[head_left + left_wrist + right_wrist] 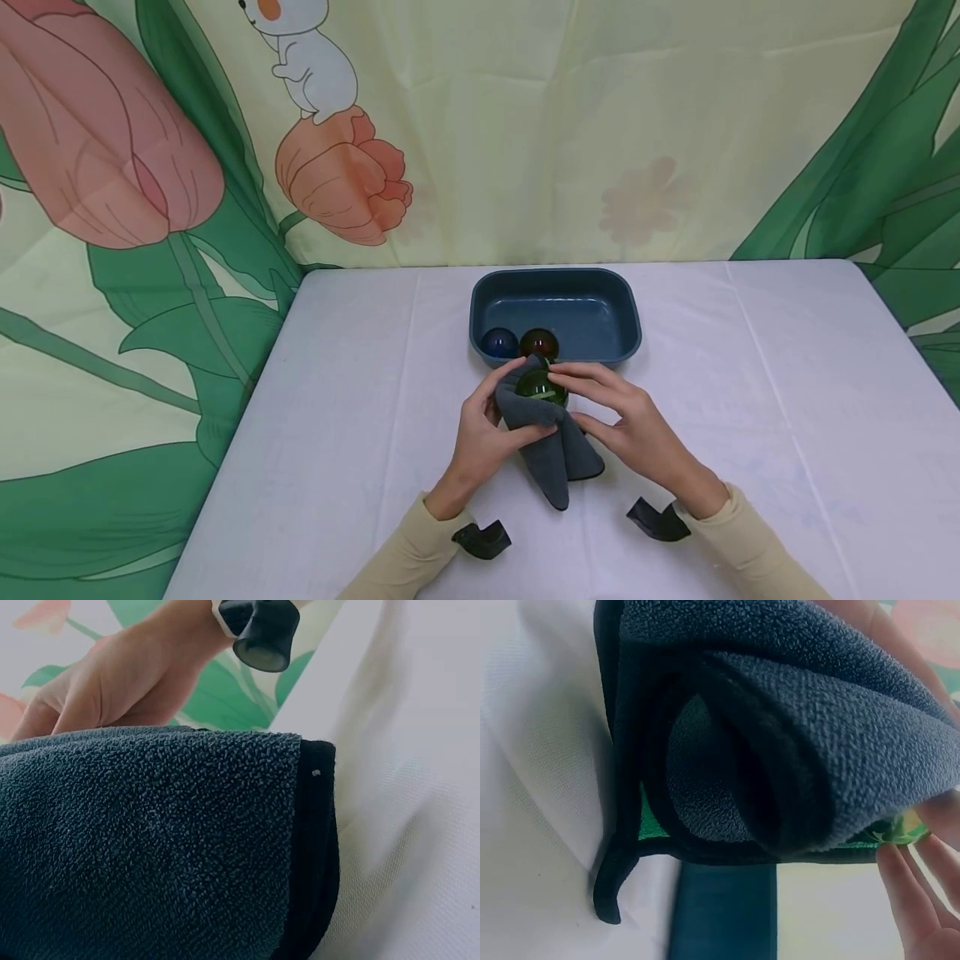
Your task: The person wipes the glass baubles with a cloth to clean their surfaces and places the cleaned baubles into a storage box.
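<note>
A green glass ball (540,387) sits in the folds of a dark grey-blue towel (550,462). My left hand (480,429) grips the towel and cups it round the ball from the left, thumb in front. From the other side my right hand (626,417) holds the ball with its fingertips, its thumb lower down by the towel. Loose ends of the towel, edged in black, hang toward me. In the right wrist view, the towel's folds (885,742) cover most of the ball, and a green sliver (911,829) shows at the fingertips.
Just beyond my hands stands a dark blue rectangular tub (600,317). Inside, a blue glass ball (499,342) and a reddish-brown glass ball (539,343) lie at its near left. A white cloth (360,400) covers the table, and a printed curtain (510,167) hangs behind.
</note>
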A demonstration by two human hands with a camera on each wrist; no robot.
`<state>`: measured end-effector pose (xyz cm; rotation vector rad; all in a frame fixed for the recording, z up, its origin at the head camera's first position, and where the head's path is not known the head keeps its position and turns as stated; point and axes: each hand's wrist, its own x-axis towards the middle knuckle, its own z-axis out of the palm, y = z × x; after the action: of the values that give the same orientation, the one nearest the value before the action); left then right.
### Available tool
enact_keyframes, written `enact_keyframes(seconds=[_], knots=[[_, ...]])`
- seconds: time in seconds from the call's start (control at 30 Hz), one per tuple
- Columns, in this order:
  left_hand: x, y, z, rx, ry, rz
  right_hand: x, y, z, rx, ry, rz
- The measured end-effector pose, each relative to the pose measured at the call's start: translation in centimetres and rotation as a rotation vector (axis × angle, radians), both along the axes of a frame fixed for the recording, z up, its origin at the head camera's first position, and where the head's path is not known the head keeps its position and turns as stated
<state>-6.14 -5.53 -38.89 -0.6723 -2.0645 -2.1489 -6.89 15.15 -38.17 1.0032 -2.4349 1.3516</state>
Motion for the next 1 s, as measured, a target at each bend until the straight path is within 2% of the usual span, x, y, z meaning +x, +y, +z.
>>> enact_keyframes(seconds=[0.13, 0.37, 0.5, 0.73, 1.0], knots=[[0.01, -0.02, 0.01, 0.002, -0.005, -0.003, 0.04, -0.12, -0.04, -0.029, -0.037, 0.001], [-0.04, -0.05, -0.12, 0.011, -0.010, -0.010, -0.11, -0.33, -0.40, -0.167, -0.289, 0.007], [-0.14, -0.06, -0.14, 0.011, 0.001, -0.003, -0.15, -0.27, -0.49, -0.158, -0.319, 0.009], [-0.25, -0.20, -0.26, 0.013, 0.008, -0.003, -0.14, -0.08, -0.30, -0.111, -0.244, 0.023], [-0.29, -0.24, -0.32, 0.022, 0.003, -0.004, -0.18, 0.00, -0.03, 0.006, -0.028, 0.000]])
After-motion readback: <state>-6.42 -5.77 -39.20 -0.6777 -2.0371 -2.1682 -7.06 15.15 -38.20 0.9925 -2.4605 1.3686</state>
